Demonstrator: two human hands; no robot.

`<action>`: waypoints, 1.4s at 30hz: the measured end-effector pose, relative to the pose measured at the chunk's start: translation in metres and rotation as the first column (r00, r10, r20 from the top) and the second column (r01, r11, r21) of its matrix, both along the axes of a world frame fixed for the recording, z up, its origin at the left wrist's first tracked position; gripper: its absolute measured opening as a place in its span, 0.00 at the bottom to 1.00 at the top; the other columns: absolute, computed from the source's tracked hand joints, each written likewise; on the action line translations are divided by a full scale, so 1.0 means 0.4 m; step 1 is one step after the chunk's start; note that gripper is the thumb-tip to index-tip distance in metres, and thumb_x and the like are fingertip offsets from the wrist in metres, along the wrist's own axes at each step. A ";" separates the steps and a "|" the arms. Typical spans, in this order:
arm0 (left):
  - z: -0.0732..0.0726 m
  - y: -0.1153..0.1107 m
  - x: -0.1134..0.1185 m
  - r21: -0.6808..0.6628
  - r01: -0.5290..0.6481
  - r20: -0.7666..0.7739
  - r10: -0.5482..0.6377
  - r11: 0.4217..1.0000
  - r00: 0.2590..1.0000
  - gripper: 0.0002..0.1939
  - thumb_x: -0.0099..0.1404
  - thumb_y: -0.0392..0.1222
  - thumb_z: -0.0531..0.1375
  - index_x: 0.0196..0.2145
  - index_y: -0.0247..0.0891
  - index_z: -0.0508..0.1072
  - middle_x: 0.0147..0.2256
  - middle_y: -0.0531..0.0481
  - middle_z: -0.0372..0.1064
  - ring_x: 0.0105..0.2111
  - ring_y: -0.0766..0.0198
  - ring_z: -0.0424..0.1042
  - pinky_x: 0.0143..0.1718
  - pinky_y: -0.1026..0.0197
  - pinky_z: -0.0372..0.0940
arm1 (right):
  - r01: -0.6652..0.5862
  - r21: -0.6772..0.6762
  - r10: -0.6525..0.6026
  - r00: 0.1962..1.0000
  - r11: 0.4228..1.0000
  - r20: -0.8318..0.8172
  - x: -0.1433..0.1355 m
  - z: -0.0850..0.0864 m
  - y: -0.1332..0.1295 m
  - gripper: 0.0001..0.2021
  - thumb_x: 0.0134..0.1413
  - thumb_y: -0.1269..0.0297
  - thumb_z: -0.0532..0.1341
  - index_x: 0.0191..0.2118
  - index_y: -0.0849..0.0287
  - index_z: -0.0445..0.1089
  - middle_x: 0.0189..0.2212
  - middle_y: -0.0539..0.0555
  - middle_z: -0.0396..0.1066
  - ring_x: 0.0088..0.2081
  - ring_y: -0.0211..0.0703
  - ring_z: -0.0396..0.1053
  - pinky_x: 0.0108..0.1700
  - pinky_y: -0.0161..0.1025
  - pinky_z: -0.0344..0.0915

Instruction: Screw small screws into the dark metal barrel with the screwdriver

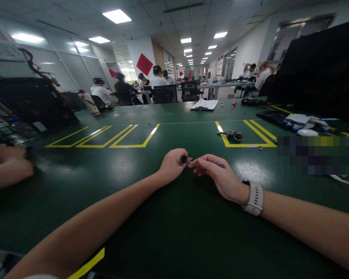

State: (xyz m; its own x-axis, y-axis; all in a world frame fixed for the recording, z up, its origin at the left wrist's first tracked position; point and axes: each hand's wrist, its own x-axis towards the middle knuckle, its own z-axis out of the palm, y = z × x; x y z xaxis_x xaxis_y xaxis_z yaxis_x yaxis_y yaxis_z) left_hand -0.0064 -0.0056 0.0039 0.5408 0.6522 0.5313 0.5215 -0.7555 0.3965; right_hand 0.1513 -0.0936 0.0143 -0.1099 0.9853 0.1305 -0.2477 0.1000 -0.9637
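The left hand (pixel 172 166) grips a metal part (pixel 183 159), round mouth facing the wearer; the right hand (pixel 221 178) pinches a slim tool (pixel 220 165), long axis toward nine o'clock.

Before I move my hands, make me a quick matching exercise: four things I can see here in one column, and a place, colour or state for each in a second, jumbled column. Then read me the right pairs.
Things:
1. Left hand
2. Right hand
3. Wrist strap
4. Clipboard

Places, colours or states:
A. Pale, with holes and a buckle
B. Beyond the yellow tape outlines, bearing papers
C. Closed around a round-mouthed metal part
D. Gripping a slim tool

Right pairs: 1-C, 2-D, 3-A, 4-B
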 end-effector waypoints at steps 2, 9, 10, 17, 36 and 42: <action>0.000 0.001 -0.001 -0.035 0.023 0.046 -0.021 0.999 0.999 0.12 0.58 0.42 0.56 0.21 0.37 0.60 0.21 0.56 0.56 0.23 0.69 0.57 0.25 0.65 0.52 | -0.031 -0.033 0.028 0.997 0.999 -0.074 0.004 0.000 0.003 0.08 0.51 0.61 0.60 0.32 0.59 0.72 0.35 0.55 0.74 0.34 0.41 0.68 0.38 0.41 0.61; -0.005 0.010 -0.002 -0.150 0.086 0.145 -0.064 0.985 0.987 0.11 0.55 0.42 0.58 0.21 0.36 0.61 0.21 0.57 0.57 0.22 0.71 0.57 0.24 0.66 0.53 | -0.119 -0.071 0.105 0.979 0.990 -0.173 0.018 -0.003 0.010 0.07 0.52 0.63 0.59 0.34 0.59 0.72 0.37 0.55 0.74 0.35 0.40 0.68 0.37 0.39 0.61; -0.005 0.011 -0.001 -0.166 0.095 0.158 -0.068 0.982 0.985 0.11 0.54 0.42 0.59 0.21 0.36 0.61 0.21 0.57 0.57 0.22 0.71 0.56 0.23 0.66 0.53 | -0.120 -0.066 0.107 0.979 0.991 -0.171 0.018 -0.004 0.010 0.07 0.52 0.63 0.59 0.34 0.59 0.72 0.37 0.55 0.74 0.35 0.40 0.68 0.37 0.39 0.61; -0.005 0.009 0.002 -0.169 0.038 0.152 -0.012 0.985 0.988 0.13 0.55 0.45 0.59 0.20 0.36 0.61 0.20 0.58 0.56 0.21 0.71 0.56 0.23 0.66 0.53 | 0.011 0.022 -0.011 1.000 1.000 -0.015 0.000 -0.008 0.002 0.07 0.52 0.61 0.59 0.32 0.58 0.72 0.36 0.54 0.74 0.34 0.40 0.67 0.36 0.39 0.62; -0.007 0.013 -0.004 -0.110 0.018 0.045 -0.013 0.994 0.999 0.09 0.55 0.39 0.57 0.21 0.37 0.61 0.21 0.58 0.57 0.22 0.70 0.57 0.25 0.65 0.53 | -0.113 -0.170 0.074 0.973 0.979 -0.221 0.016 -0.001 0.023 0.07 0.51 0.63 0.60 0.32 0.60 0.73 0.33 0.54 0.75 0.32 0.37 0.68 0.35 0.37 0.61; -0.007 0.013 -0.001 -0.120 -0.055 0.033 0.059 0.991 0.998 0.13 0.57 0.45 0.57 0.21 0.37 0.61 0.20 0.58 0.57 0.22 0.70 0.57 0.24 0.65 0.51 | -0.021 -0.068 0.017 0.998 0.997 -0.057 0.000 -0.004 0.003 0.07 0.52 0.61 0.60 0.32 0.59 0.71 0.36 0.53 0.73 0.33 0.38 0.67 0.35 0.38 0.61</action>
